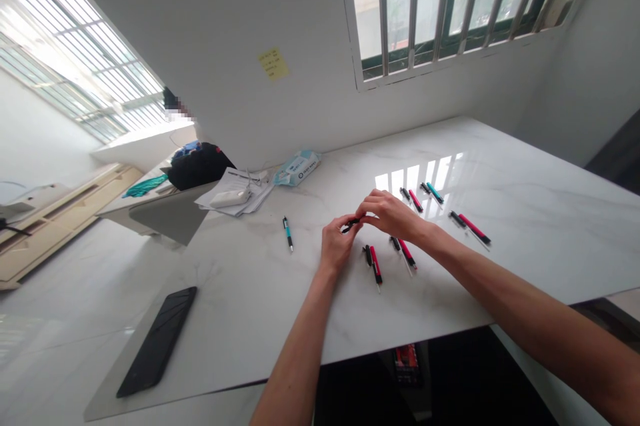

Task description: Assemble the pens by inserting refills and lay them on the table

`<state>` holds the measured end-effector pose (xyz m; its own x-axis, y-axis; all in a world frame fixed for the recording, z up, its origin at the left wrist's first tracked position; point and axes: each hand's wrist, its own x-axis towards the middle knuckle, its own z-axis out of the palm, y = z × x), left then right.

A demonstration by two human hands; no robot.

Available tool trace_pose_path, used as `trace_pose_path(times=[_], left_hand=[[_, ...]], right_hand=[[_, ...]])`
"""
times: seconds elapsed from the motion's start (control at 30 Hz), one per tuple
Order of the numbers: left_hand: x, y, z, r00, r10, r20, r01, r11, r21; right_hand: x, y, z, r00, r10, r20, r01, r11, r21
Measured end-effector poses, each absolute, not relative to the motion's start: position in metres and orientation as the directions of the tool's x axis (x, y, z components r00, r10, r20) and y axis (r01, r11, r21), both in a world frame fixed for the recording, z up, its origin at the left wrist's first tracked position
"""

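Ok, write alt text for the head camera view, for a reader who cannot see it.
Two bare hands, the left hand and right hand, meet over a white marble table, pinching a small black pen part between them. Red-and-black pens and teal-and-black pens lie scattered around; a flat black phone lies near the front edge.

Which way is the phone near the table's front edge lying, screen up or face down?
Cannot tell. The phone lies flat on the table, its upper side dark and glossy, but no lit display or camera lens shows.
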<state>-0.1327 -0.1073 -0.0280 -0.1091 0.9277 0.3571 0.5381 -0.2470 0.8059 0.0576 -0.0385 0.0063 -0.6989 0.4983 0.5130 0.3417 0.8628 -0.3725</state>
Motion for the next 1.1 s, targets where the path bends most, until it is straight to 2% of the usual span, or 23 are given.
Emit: trace_pose_path(times=[0.1,0.17,0.27,0.37,0.43,0.53,0.63,0.7,0.97,1.1], left_hand=[[-0.134,-0.106,-0.027,-0.14,0.931,0.338,0.539,-0.215,0.815],[-0.137,-0.105,-0.027,-0.18,0.929,0.322,0.546,-0.178,0.819],[-0.142,-0.102,-0.029,-0.25,0.919,0.303,0.558,-0.119,0.821],[-0.146,-0.099,-0.032,-0.282,0.919,0.277,0.497,-0.107,0.861],[-0.148,-0.097,-0.032,-0.294,0.925,0.24,0.358,-0.126,0.925],[-0.146,-0.098,-0.027,-0.299,0.943,0.148,0.032,-0.145,0.989],[-0.14,-0.101,-0.019,-0.227,0.972,0.057,-0.262,-0.117,0.958],[-0.136,-0.104,-0.015,-0.165,0.986,0.03,-0.356,-0.088,0.93],[-0.133,-0.106,-0.014,-0.132,0.99,0.047,-0.396,-0.096,0.913],[-0.136,-0.104,-0.017,-0.175,0.983,0.059,-0.273,-0.106,0.956]], right_hand=[[0.06,-0.036,0.008,-0.665,0.51,0.546,0.372,0.86,-0.35],[0.063,-0.034,0.009,-0.591,0.549,0.592,0.398,0.836,-0.378],[0.069,-0.029,0.009,-0.428,0.629,0.649,0.404,0.775,-0.485],[0.074,-0.022,0.005,-0.327,0.7,0.635,0.385,0.712,-0.587],[0.074,-0.019,0.001,-0.317,0.732,0.603,0.386,0.68,-0.623],[0.07,-0.019,-0.005,-0.319,0.749,0.581,0.367,0.663,-0.653],[0.059,-0.025,-0.01,-0.333,0.75,0.572,0.303,0.659,-0.688],[0.052,-0.031,-0.013,-0.374,0.754,0.54,0.249,0.643,-0.724],[0.045,-0.04,-0.012,-0.51,0.775,0.372,0.087,0.477,-0.875],[0.048,-0.032,-0.013,-0.494,0.811,0.314,0.1,0.411,-0.906]])
